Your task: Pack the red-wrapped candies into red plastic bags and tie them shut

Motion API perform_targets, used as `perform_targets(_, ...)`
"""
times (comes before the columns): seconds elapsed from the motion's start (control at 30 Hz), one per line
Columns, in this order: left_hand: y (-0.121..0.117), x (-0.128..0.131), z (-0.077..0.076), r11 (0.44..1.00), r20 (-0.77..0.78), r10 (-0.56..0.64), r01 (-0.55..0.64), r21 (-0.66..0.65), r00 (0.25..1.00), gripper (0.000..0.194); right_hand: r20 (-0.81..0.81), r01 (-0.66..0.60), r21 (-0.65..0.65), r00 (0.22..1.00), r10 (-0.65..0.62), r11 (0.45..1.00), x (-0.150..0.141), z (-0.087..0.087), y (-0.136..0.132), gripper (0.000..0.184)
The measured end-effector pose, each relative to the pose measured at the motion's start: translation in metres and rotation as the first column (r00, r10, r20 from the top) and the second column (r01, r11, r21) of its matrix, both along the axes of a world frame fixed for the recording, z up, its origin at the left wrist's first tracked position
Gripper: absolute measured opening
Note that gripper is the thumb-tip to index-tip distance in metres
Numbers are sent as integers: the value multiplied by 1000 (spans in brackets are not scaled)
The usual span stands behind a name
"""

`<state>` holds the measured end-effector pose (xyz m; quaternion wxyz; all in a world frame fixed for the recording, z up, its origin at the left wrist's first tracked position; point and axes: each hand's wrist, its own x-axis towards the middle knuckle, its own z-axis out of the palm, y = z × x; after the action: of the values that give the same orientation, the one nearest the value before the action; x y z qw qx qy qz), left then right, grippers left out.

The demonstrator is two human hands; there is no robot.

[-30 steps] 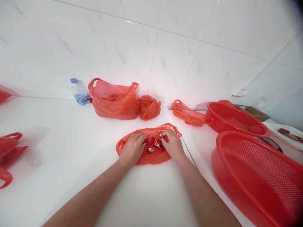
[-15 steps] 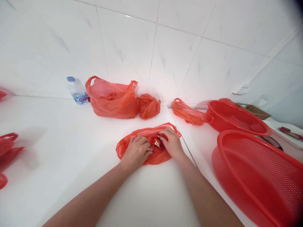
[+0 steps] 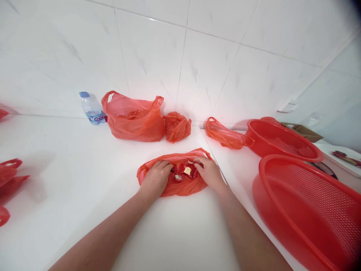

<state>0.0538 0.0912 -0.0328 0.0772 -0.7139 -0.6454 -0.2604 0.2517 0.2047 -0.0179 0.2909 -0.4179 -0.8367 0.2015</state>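
A red plastic bag (image 3: 180, 191) lies open on the white table, with several small red-wrapped sweets inside, one bearing a gold label (image 3: 188, 170). My left hand (image 3: 157, 177) reaches in at the bag's left side. Its fingers are curled together, and a small dark bit shows by the fingertips; what they hold is mostly hidden. On the right side of the opening, my right hand (image 3: 209, 173) has its fingers bent and drawn together at the edge of the sweets. I cannot make out what lies between those fingertips.
Along the tiled wall stand a water bottle (image 3: 94, 111), a large red bag (image 3: 135, 126), a bunched red bag (image 3: 177, 128) and another red bag (image 3: 225, 136). Two red plastic baskets (image 3: 270, 188) fill the right side. More red bags (image 3: 11, 175) lie at the left edge.
My left hand has drawn back to the left, uncovering more sweets. My right hand has shifted slightly right and down. The sweets between the hands lie a little differently.
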Motion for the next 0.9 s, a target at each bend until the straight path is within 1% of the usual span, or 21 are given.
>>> perform_targets(0.13, 1, 1, 1, 999, 14, 23, -22, -33, 1000, 28, 81, -16, 14, 997, 15, 1000, -5, -6, 2, 20)
perform_targets(0.27, -1, 1, 4, 998, 55, 23, -20, -59, 998, 31, 108, -2, 39, 994, -3, 999, -6, -9, 4, 22)
perform_targets(0.4, -3, 3, 6, 996, 89, 50, -43, -73, 995, 29, 132, -1, 52, 991, -6, 999, -5, -12, 5, 14)
perform_targets(0.53, -4, 5, 7, 998, 147, 68, -65, -25, 987, 34, 92, 20, 76, 995, -27, 997, -5, -10, 3, 8)
perform_targets(0.63, -4, 6, 8, 998, 179, 60, -64, 17, 982, 32, 60, 18, 63, 998, -21, 998, -6, -7, 1, 7)
perform_targets(0.8, -4, 5, 8, 998, 170, 43, -50, 40, 985, 31, 46, 4, 7, 999, -5, 1000, -6, -5, -1, 7)
perform_targets(0.9, -4, 4, 8, 996, 156, 17, -31, 87, 988, 29, 3, 1, 33, 1000, -1, 999, -6, -2, -4, 10)
